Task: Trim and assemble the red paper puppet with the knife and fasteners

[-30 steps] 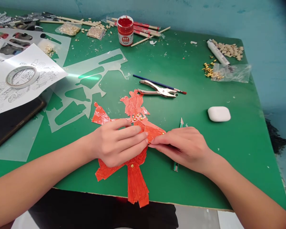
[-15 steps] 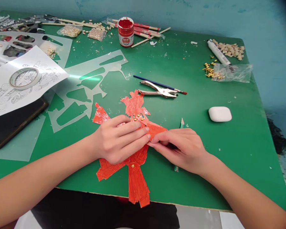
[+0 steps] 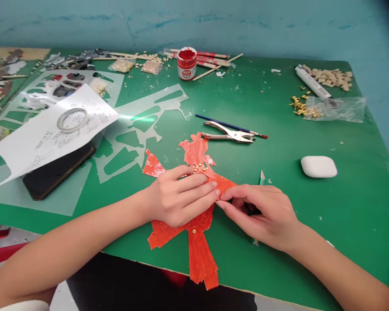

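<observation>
A red jointed cut-out figure (image 3: 202, 255) lies on the green table, its pieces joined with brass paper fasteners (image 3: 200, 167). My left hand (image 3: 184, 194) rests flat across the figure's body, fingers stretched out, hiding much of its middle. At the figure's right edge, the thumb and forefinger of my right hand (image 3: 262, 211) pinch the red cut-out close to my left fingertips. Whatever small part may be between them is hidden. A green craft knife (image 3: 262, 178) lies partly under my right hand. Beyond the figure's head are a metal hole punch (image 3: 230, 133) and a blue paintbrush (image 3: 227, 123).
Clear plastic offcuts (image 3: 171, 93), a printed sheet (image 3: 29, 149) with a tape roll (image 3: 60, 121) and a phone (image 3: 58, 172) lie left. Red paint jar (image 3: 186, 71) stands behind. To the right are a white case (image 3: 319, 166), loose brass fasteners (image 3: 300, 106) and a white tube (image 3: 313, 82).
The view has shifted, so the whole table sits lower and further right in the picture. Both hands keep nearly the same hold on the figure.
</observation>
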`<action>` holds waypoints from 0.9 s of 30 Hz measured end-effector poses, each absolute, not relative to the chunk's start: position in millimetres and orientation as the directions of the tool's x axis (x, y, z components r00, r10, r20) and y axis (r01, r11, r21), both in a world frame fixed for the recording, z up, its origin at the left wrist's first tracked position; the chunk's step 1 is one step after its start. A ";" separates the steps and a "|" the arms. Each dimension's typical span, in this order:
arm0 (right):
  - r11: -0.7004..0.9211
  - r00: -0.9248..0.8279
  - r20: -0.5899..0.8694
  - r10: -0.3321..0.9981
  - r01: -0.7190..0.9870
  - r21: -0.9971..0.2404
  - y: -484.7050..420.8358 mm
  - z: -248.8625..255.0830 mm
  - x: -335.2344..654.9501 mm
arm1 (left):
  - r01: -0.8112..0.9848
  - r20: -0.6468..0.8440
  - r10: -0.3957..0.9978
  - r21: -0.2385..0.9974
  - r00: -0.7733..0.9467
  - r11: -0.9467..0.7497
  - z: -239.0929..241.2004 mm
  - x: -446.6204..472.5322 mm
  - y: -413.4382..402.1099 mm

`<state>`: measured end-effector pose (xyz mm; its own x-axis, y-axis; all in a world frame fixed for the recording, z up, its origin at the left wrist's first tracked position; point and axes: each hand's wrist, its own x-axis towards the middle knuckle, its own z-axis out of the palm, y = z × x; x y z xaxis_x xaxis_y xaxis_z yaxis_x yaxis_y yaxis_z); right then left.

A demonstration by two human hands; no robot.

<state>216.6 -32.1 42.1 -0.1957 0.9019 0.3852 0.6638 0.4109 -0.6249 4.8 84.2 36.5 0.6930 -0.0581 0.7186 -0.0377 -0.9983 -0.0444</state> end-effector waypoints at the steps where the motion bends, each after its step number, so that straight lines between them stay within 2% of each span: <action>1: 0.420 -0.196 0.401 0.895 0.670 -0.611 -32.3 41.6 216.8 | -0.038 0.730 -0.057 -0.043 0.681 -0.998 35.7 5.5 84.1; 5: 0.467 -0.221 0.454 0.863 0.692 -0.551 -33.1 40.4 218.3 | -0.036 0.771 -0.057 -0.044 0.634 -0.998 32.7 8.2 84.1; 9: 0.564 -0.350 0.489 0.799 0.718 -0.408 -31.4 41.2 223.5 | -0.029 0.761 -0.065 -0.060 0.646 -0.998 31.6 8.8 84.4; 13: 0.644 -0.492 0.473 0.731 0.726 -0.240 -27.6 47.0 231.3 | -0.048 0.712 -0.082 -0.068 0.697 -0.997 33.1 6.7 85.6; 17: 0.641 -0.546 0.418 0.727 0.757 -0.125 -24.8 52.7 239.8 | -0.051 0.678 -0.080 -0.063 0.730 -0.997 34.9 5.2 87.5; 21: 0.622 -0.559 0.351 0.751 0.777 -0.094 -23.6 53.6 245.6 | -0.057 0.656 -0.076 -0.050 0.751 -0.997 35.1 5.9 87.9; 27: 0.605 -0.532 0.333 0.779 0.777 -0.173 -23.3 56.7 247.7 | -0.055 0.617 -0.050 -0.010 0.785 -0.998 32.2 3.0 87.4</action>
<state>247.7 -23.3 56.7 -0.5318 0.7786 0.3332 0.7773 0.6049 -0.1728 3.0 87.4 32.2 0.7850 -0.0498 0.6175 -0.0551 -0.9984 -0.0104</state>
